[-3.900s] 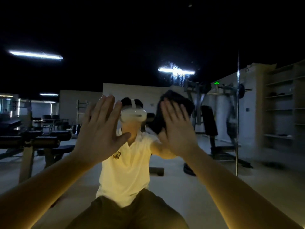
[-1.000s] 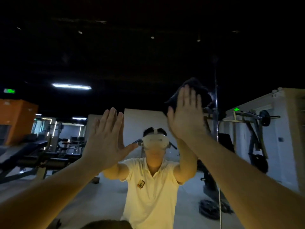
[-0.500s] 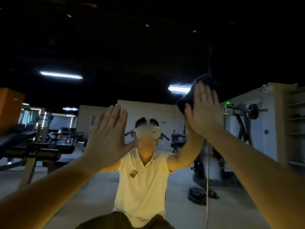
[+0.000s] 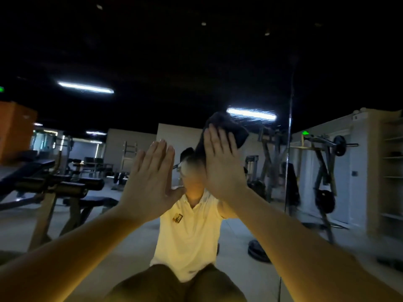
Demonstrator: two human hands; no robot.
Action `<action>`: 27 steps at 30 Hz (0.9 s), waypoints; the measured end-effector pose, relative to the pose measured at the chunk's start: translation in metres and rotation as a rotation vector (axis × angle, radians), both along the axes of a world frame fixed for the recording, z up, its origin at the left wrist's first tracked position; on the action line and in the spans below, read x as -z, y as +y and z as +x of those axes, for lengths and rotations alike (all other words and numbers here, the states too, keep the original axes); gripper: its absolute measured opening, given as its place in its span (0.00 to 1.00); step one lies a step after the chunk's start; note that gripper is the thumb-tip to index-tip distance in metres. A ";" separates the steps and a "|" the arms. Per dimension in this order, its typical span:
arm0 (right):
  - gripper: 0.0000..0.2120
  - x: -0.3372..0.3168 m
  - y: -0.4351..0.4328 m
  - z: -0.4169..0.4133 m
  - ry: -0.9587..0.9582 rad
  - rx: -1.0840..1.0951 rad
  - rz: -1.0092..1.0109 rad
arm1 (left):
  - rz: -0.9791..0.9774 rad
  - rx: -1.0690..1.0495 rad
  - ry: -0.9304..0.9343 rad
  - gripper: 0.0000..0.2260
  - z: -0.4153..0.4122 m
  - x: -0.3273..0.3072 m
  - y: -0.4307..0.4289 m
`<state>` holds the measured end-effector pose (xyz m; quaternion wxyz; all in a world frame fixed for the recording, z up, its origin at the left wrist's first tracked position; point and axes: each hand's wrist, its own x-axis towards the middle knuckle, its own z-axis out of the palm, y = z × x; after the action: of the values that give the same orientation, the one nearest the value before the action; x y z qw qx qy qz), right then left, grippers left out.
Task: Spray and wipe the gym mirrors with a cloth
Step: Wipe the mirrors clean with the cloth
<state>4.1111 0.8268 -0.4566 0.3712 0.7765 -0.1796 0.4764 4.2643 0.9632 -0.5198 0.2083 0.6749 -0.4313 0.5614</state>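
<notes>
A person's right hand [image 4: 220, 162] presses a dark cloth [image 4: 236, 132] flat against the gym mirror [image 4: 250, 62], fingers straight and close together. Half a second ago hand and cloth sat higher and further right, near the vertical seam [image 4: 291, 131] between panels. Now they lie left of it and lower, over the head of the reflected figure in a white polo shirt [image 4: 187, 232]. The left hand [image 4: 152, 182] has barely shifted: it is raised beside the right, palm forward, fingers straight and together, thumb spread, holding nothing.

Most of the cloth is hidden behind the right hand, with only its top and right edge showing. Whether the left palm touches the glass cannot be told. The reflected face is blurred and partly covered. Both forearms run out of the frame's lower edge. The reflected benches [image 4: 54, 184] and barbell rack [image 4: 327, 144] stand in dim light.
</notes>
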 end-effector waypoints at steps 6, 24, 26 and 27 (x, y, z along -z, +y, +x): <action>0.35 0.021 -0.019 -0.027 0.176 0.042 -0.119 | 0.011 0.026 -0.031 0.44 -0.003 0.017 -0.014; 0.36 0.053 -0.015 -0.014 0.029 -0.057 0.046 | -0.158 0.178 -0.143 0.46 -0.015 0.036 -0.030; 0.36 0.063 -0.022 -0.024 0.157 -0.037 -0.037 | -0.160 0.202 -0.228 0.41 -0.015 0.049 -0.028; 0.35 0.064 -0.030 -0.035 0.195 -0.021 -0.068 | -0.154 0.205 -0.228 0.40 -0.015 0.054 -0.028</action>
<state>4.0765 0.7967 -0.5204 0.4079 0.8081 -0.1182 0.4082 4.2495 0.9349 -0.5740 0.2652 0.5413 -0.4744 0.6416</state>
